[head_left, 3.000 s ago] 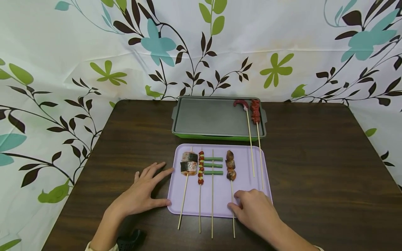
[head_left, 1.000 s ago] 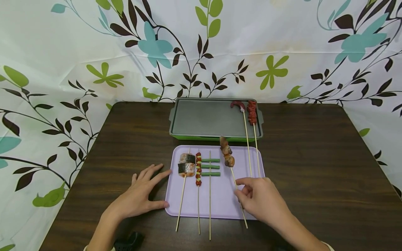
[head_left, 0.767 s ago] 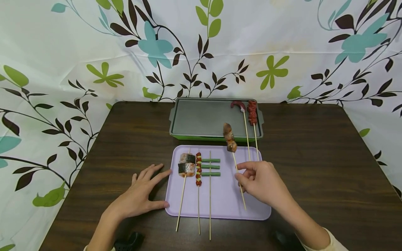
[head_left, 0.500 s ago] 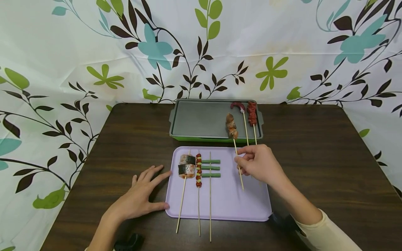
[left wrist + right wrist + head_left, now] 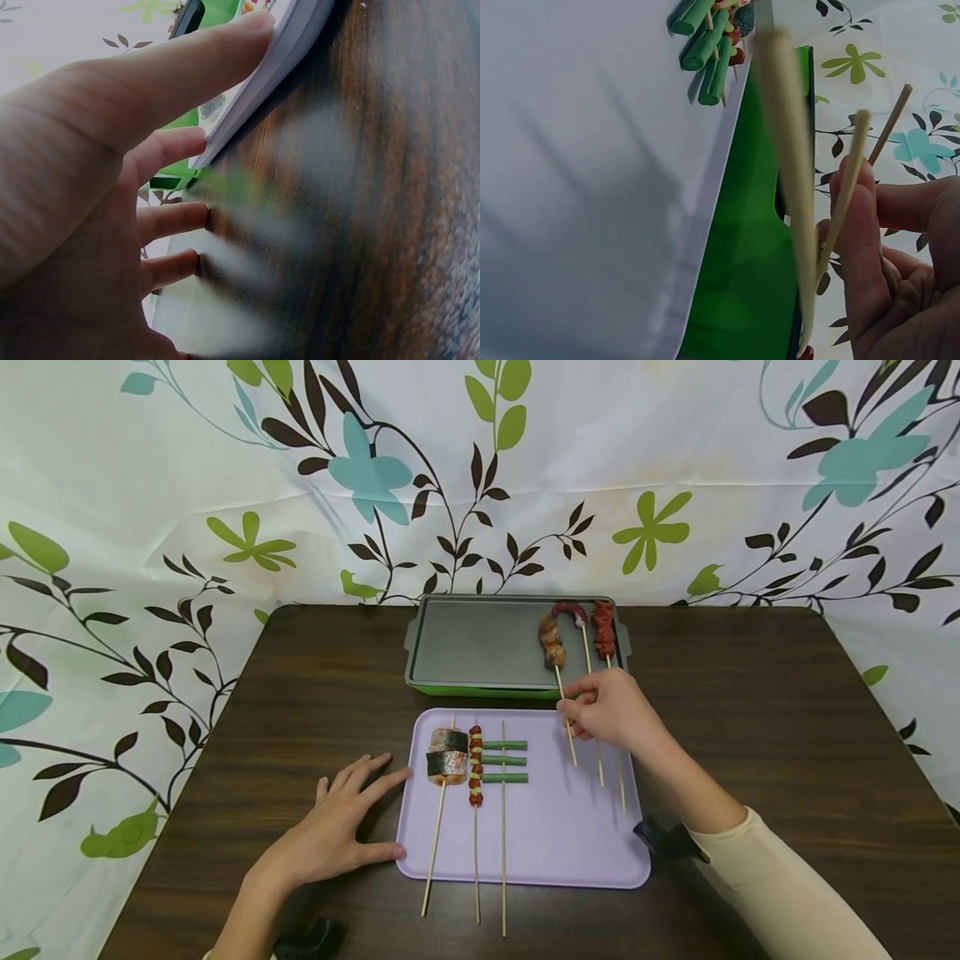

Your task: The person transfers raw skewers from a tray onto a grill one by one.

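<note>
Six skewers show in all: three lie on the purple tray (image 5: 570, 852), namely a fish skewer (image 5: 448, 762), a sausage skewer (image 5: 476, 764) and a green bean skewer (image 5: 504, 758). Three reach onto the griddle (image 5: 465, 647) at the table's far edge: a meat chunk skewer (image 5: 553, 642), a curled sausage skewer (image 5: 570, 610) and a red meat skewer (image 5: 604, 631). There are one tray, one griddle and two hands.

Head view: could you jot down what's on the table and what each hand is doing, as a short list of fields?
right hand: pinches the stick of the brown meat skewer
brown meat skewer: food end over the grill pan, beside two red skewers
left hand: flat on the table, fingertips touching the purple tray edge
purple tray: holds three skewers at its left: fish roll skewer, red-and-yellow skewer, green bean skewer
backdrop: floral curtain
</note>
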`<state>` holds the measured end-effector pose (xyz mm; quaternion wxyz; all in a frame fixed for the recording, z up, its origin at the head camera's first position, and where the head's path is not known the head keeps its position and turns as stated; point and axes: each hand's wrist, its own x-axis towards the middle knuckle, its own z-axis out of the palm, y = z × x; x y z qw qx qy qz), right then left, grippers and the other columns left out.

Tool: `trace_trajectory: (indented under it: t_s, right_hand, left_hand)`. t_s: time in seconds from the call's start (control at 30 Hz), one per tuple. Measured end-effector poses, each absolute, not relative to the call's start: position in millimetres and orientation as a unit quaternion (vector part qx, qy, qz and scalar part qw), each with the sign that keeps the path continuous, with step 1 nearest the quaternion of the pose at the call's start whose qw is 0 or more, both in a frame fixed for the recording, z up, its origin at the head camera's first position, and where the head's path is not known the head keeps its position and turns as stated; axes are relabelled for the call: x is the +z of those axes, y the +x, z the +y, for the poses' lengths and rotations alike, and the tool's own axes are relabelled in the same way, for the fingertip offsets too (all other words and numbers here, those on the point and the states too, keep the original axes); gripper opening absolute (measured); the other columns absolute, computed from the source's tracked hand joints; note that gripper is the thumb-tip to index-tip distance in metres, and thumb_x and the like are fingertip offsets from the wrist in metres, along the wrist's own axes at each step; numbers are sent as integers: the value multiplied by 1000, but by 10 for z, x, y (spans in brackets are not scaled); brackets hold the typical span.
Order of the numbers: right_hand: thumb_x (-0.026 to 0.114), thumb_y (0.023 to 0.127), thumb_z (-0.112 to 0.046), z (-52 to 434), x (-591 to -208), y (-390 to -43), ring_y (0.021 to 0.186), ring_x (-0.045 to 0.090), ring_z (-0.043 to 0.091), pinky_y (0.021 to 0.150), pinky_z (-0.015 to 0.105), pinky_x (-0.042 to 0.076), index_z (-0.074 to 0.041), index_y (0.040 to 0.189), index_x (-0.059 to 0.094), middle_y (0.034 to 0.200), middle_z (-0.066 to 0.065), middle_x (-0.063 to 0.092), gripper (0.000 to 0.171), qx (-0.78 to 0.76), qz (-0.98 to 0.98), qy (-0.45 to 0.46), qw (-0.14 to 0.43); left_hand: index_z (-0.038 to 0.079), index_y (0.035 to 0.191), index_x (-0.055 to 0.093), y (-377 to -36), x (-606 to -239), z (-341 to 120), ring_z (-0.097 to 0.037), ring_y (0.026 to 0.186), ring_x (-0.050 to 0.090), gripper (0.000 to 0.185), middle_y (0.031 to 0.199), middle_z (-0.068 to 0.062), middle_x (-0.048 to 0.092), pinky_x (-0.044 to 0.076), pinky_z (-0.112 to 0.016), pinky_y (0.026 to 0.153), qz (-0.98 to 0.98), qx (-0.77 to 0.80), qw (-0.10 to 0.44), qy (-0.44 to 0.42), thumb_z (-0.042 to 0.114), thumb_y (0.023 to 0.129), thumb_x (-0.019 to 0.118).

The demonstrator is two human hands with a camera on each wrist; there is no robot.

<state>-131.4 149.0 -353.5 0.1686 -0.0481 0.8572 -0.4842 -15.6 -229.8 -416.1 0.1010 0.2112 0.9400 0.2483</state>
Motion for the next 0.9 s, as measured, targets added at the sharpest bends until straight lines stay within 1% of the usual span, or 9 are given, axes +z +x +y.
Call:
trace_trajectory:
  t_s: [0.13, 0.2, 0.47, 0.67, 0.9]
  right_hand:
    - [67, 92, -9, 1474, -3542, -1349, 68, 70, 34, 58, 34, 58, 9, 110, 67, 72, 12, 71, 26, -477, 862, -48, 163]
    - [68, 91, -11, 1468, -3544, -1361, 68, 70, 35, 57, 34, 58, 8, 110, 68, 70, 9, 71, 26, -469, 868, -51, 155]
    - [71, 89, -16, 1426, -3528, -1370, 63, 71, 26, 54, 30, 56, 3, 111, 71, 68, 3, 71, 29, -424, 898, -55, 106]
    - [72, 89, -18, 1412, -3518, -1368, 63, 71, 24, 53, 29, 51, 1, 114, 71, 64, -2, 69, 32, -382, 918, -56, 84]
    - [72, 88, -20, 1410, -3520, -1362, 57, 67, 11, 55, 30, 48, 0, 117, 71, 62, -5, 69, 35, -333, 938, -64, 73]
  left_hand:
    - [31, 152, 37, -153, -4159, -2298, -42, 144, 17, 91, 157, -10, 27, 10, -84, 93, 940, 250, 102, 210, 61, 75, 76]
    - [31, 152, 37, -153, -4160, -2299, -42, 144, 17, 91, 157, -10, 27, 9, -84, 93, 939, 251, 102, 210, 61, 75, 76]
    - [32, 152, 37, -157, -4165, -2300, -42, 144, 17, 91, 157, -9, 26, 9, -84, 93, 940, 249, 103, 209, 62, 75, 75]
    - [32, 152, 37, -160, -4169, -2302, -42, 144, 17, 91, 157, -9, 27, 10, -84, 93, 940, 248, 102, 211, 62, 75, 75]
    - [31, 152, 37, -162, -4180, -2313, -42, 144, 17, 91, 158, -10, 26, 10, -84, 92, 940, 249, 98, 213, 62, 75, 75]
